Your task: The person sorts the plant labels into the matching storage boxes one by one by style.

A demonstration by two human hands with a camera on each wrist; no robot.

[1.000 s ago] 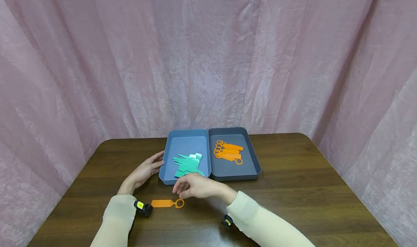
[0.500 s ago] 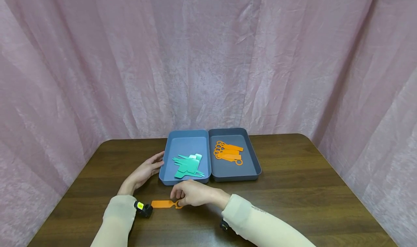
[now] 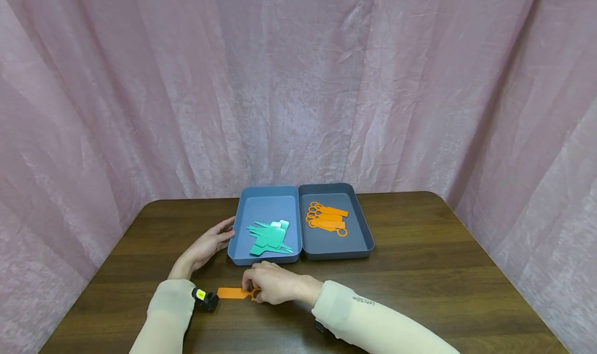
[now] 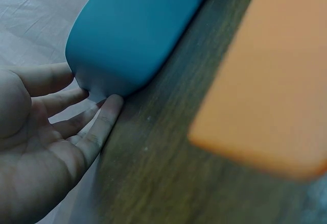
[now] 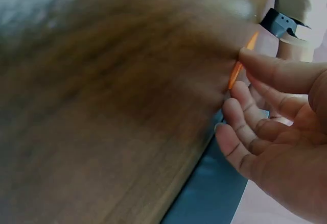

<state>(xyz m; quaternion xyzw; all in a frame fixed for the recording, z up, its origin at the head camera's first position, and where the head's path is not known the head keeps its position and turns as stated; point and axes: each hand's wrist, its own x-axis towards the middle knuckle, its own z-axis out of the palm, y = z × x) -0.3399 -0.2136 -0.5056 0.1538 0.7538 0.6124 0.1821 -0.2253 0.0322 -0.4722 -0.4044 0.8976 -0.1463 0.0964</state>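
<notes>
An orange tag point(image 3: 231, 293), flat with a ring at one end, lies on the wooden table in front of the blue tray point(image 3: 266, 189). My right hand point(image 3: 276, 285) is at its ring end, thumb and fingers pinching there and covering part of the ring. In the right wrist view the thumb point(image 5: 278, 71) meets the thin orange edge. My left hand point(image 3: 205, 248) rests straight fingers against the blue tray's left wall, seen too in the left wrist view with the fingertips touching the tray corner point(image 4: 127, 35). Several green plant labels point(image 3: 272, 236) with pointed stems lie in that tray.
A dark grey tray point(image 3: 326, 246) stands against the blue tray's right side, with several orange ringed tags point(image 3: 328, 218) inside. Brown tabletop point(image 3: 429, 260) stretches to the right. Pink curtains point(image 3: 298, 84) hang behind the table.
My right hand has come down and slightly toward me, from above the tag onto its ring end. The left hand and both trays have stayed in place.
</notes>
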